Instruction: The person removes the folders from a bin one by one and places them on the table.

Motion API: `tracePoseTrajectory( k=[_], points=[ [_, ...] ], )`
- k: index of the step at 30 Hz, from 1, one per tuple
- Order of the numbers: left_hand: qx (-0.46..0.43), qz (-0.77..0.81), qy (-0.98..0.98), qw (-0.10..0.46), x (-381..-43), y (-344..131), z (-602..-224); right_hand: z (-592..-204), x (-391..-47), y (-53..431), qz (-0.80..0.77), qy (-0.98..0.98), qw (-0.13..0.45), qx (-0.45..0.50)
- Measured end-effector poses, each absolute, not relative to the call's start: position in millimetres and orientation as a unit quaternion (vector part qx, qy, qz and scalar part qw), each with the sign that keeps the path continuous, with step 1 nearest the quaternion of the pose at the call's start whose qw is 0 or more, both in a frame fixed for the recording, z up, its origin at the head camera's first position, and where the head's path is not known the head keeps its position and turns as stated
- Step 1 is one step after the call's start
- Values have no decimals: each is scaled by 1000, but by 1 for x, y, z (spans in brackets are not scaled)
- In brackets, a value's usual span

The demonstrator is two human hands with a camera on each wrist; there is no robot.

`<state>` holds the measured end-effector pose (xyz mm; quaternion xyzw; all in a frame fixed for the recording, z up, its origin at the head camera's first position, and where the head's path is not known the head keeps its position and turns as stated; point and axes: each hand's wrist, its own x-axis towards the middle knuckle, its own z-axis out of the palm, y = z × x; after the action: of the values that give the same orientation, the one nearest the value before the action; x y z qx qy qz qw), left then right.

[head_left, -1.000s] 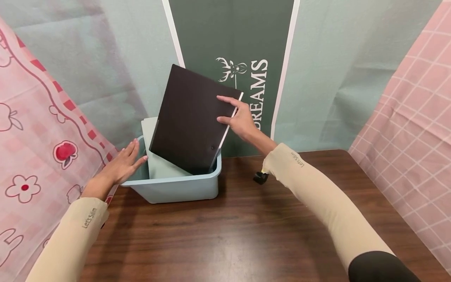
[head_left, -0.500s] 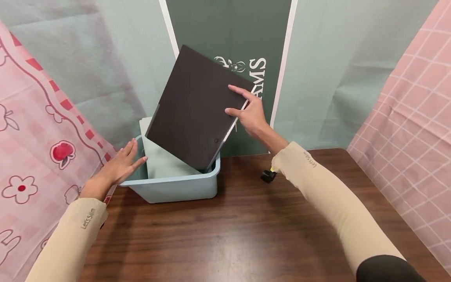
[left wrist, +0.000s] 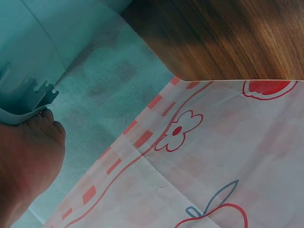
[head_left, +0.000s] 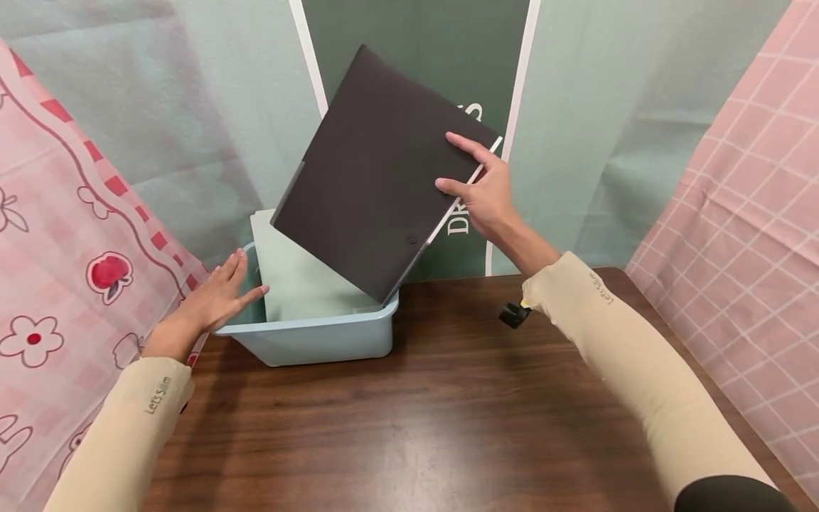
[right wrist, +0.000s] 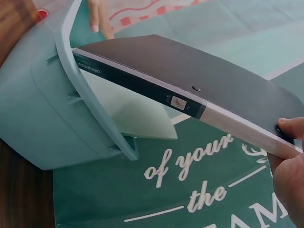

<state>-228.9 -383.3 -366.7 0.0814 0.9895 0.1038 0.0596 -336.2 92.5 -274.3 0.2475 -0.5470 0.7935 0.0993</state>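
Note:
My right hand point(head_left: 489, 193) grips a black file folder point(head_left: 377, 171) by its right edge, thumb and fingers pressed over the cover. The folder is tilted, its lowest corner at the right rim of a light blue plastic bin point(head_left: 320, 345). In the right wrist view, the spine of the folder point(right wrist: 147, 88) shows a dark label strip and a white end. Fingers extended and thumb apart, my left hand point(head_left: 220, 293) rests at the left rim of the bin. A pale green folder point(head_left: 297, 277) leans inside the bin, partly covered by the black one.
The bin stands at the back left of a brown wooden table point(head_left: 409, 434). Behind it hangs a green curtain point(head_left: 435, 50) with white lettering. Pink printed cloth point(head_left: 57, 235) closes off the left side, and pink checked cloth point(head_left: 755, 235) the right.
My right hand has moved up and to the right, drawing the black file folder mostly out of the bin. My left hand has stayed at the rim.

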Motion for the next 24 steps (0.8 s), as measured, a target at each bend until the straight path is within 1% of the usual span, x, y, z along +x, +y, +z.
tracePoseTrajectory(
  k=[8,15,24],
  points=[
    [84,101,989,61,-230,-383,-367,-266,-328,120,821,-509,100,240],
    [83,112,988,62,-229,-386,-370,-256,-322,145,838,-483,73,243],
    [83,115,988,55,-228,-389,-369,-250,-315,175,831,-497,65,243]
  ],
)
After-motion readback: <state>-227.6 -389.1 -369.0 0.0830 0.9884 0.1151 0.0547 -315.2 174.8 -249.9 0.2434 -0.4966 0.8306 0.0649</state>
